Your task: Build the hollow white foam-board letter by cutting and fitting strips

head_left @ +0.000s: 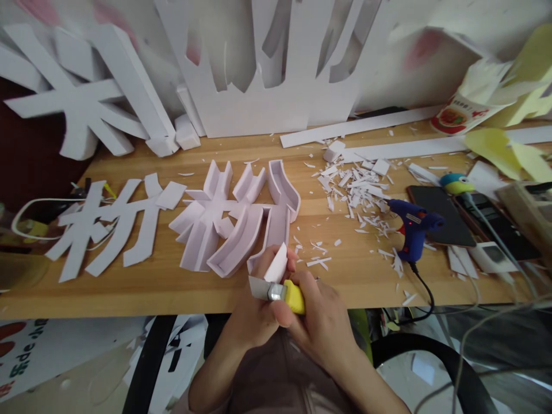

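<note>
Near the table's front edge, my left hand (254,313) is closed on a small white foam board piece (276,264), which points upward between its fingers. My right hand (321,313) grips a yellow utility knife (294,297), its wide blade pointing left just below the piece and across my left hand. Right behind the hands stands a white hollow character with raised side walls (235,236); its lower right part is close to my left fingertips. A flat white character (92,230) lies to its left.
White scraps (356,187) are scattered right of centre. A blue glue gun (413,227) stands beside a dark tablet (444,213). Large white letters (86,103) and a cut-out board (276,109) lean at the back. A paper bucket (459,113) is at back right.
</note>
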Demonstrator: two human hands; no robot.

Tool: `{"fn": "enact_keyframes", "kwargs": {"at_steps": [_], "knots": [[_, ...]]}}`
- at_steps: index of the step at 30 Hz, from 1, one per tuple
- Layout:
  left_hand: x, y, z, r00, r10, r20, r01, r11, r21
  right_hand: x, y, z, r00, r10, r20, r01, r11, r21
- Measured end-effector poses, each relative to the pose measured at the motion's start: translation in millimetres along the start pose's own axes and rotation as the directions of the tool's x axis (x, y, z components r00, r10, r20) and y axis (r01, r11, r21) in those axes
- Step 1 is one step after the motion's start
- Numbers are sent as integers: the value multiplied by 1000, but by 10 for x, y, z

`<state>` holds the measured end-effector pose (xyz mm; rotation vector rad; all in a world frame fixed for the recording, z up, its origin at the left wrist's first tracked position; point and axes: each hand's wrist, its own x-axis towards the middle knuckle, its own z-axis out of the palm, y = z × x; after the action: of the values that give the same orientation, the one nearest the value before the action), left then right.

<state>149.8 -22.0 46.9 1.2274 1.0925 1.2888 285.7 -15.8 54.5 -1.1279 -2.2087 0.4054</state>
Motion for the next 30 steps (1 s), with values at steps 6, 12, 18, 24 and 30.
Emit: {"fn": "enact_keyframes", "kwargs": {"at_steps": [6, 12, 18, 24, 30], "knots": [[-18, 51, -12, 995, -77, 68, 83, 991, -100, 13, -15, -2, 996, 29, -78, -31, 999, -16], [-33, 116, -11, 998, -60, 32, 61, 998, -17, 24, -2, -11, 1000, -2, -31, 1, 1000, -4], [-31, 153, -10, 998, 29, -47, -25, 995, 98, 47, -11, 19, 999, 8, -44, -9, 999, -30], [-38, 91, -3, 997, 27, -73, -21, 996, 89, 75, -6, 30, 999, 18, -51, -19, 1000, -24], [-43, 91, 5, 991, 48, -122, -37, 996, 86, 75, -35, 41, 997, 59, -54, -61, 997, -39]]}}
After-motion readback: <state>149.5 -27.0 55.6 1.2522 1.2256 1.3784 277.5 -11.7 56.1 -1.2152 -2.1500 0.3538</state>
